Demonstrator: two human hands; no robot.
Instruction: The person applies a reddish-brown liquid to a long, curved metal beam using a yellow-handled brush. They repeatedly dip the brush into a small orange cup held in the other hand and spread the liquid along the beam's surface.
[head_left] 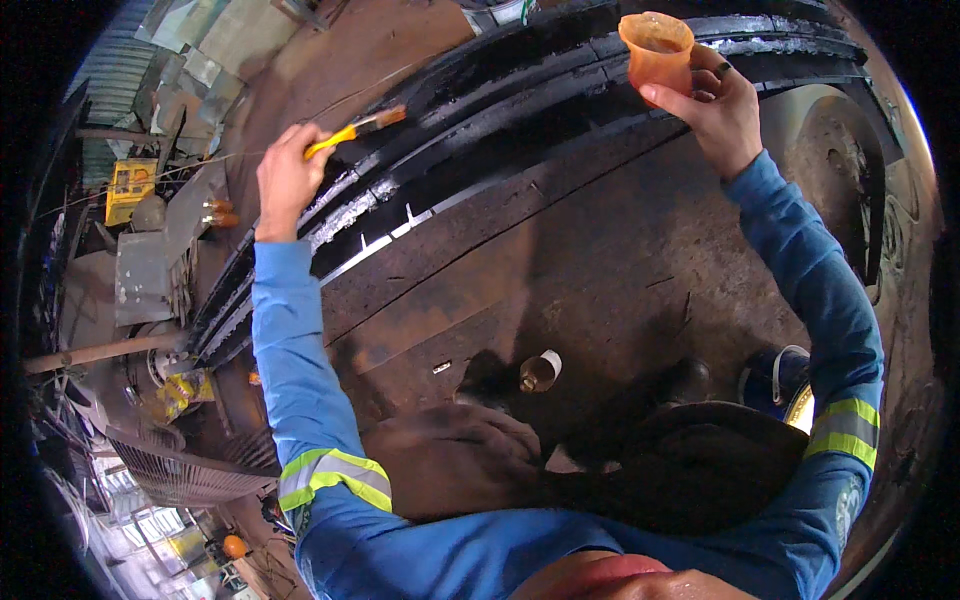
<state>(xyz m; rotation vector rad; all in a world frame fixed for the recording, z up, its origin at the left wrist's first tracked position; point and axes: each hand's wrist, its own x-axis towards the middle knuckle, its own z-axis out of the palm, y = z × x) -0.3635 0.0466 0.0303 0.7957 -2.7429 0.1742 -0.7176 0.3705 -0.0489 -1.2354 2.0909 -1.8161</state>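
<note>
My left hand (290, 175) is closed round the yellow handle of a paintbrush (365, 126). Its brown bristles point right, close over a long dark metal beam (450, 160) that shows glossy black stretches and pale, rough patches. At the upper right my right hand (722, 105) grips an orange, translucent plastic cup (656, 62) with a wide rim, held above the far part of the beam. Something dark lies inside the cup; I cannot tell what it is. Both forearms reach forward in blue sleeves.
A small open can (541, 371) stands on the brown floor near my feet. Beside my right arm is a dark bucket (778, 380) with a handle. At left are a yellow box (130, 190), scrap sheets (142, 278) and a wire grille (185, 470).
</note>
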